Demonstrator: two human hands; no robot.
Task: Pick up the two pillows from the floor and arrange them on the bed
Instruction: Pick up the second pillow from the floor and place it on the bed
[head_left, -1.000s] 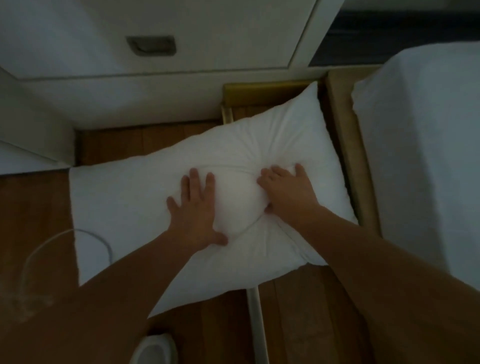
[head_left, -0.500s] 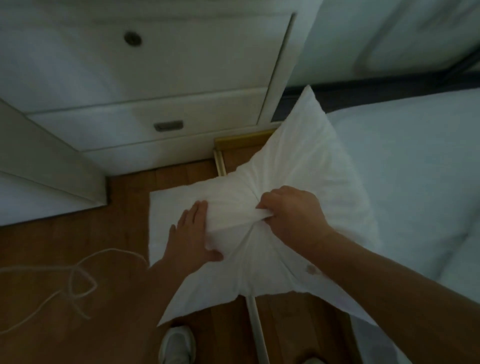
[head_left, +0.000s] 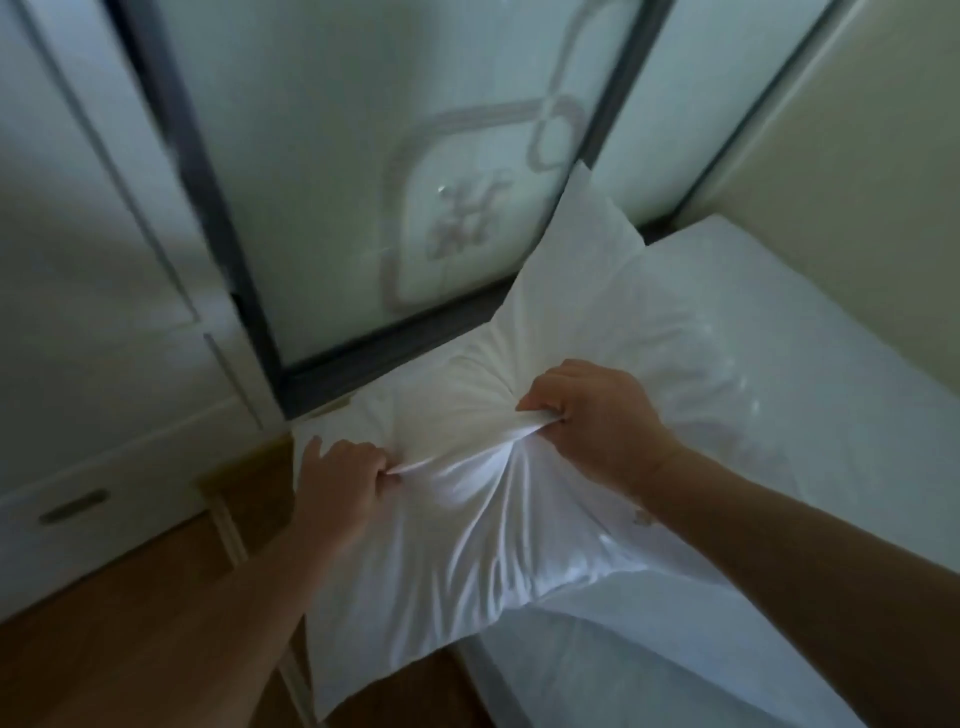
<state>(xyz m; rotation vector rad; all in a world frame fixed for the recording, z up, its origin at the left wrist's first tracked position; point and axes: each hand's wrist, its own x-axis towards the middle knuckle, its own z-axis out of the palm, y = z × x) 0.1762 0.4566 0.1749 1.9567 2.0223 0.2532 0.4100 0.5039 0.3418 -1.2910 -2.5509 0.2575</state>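
**Pillow held over the bed's near-left corner**

Over the near-left corner of the bed (head_left: 810, 364), one white pillow (head_left: 467, 540) is held clear of the floor by both hands. The left hand (head_left: 340, 483) is closed into a fist on a pinch of the cover near the pillow's left side. The right hand (head_left: 597, 415) is clenched on a bunched fold of fabric at the pillow's middle, with creases radiating out from both grips. The pillow lies tilted: its far corner points up against the glass door (head_left: 395, 171), and its near corner hangs down past the bed's edge above the wooden floor (head_left: 130, 660). Its right part overlaps the white sheet; whether it rests on the mattress or hangs just above it cannot be told.

Surroundings: the frosted glass door, with a dark frame and an etched pattern, stands directly behind the pillow and close to its upper corner. A white cabinet (head_left: 78, 312) with a recessed drawer handle (head_left: 72, 505) occupies the left side, near the left hand. A pale wall (head_left: 857, 156) runs along the bed's far side. A light-coloured strip on the floor passes under the left forearm. Only one pillow is in view.
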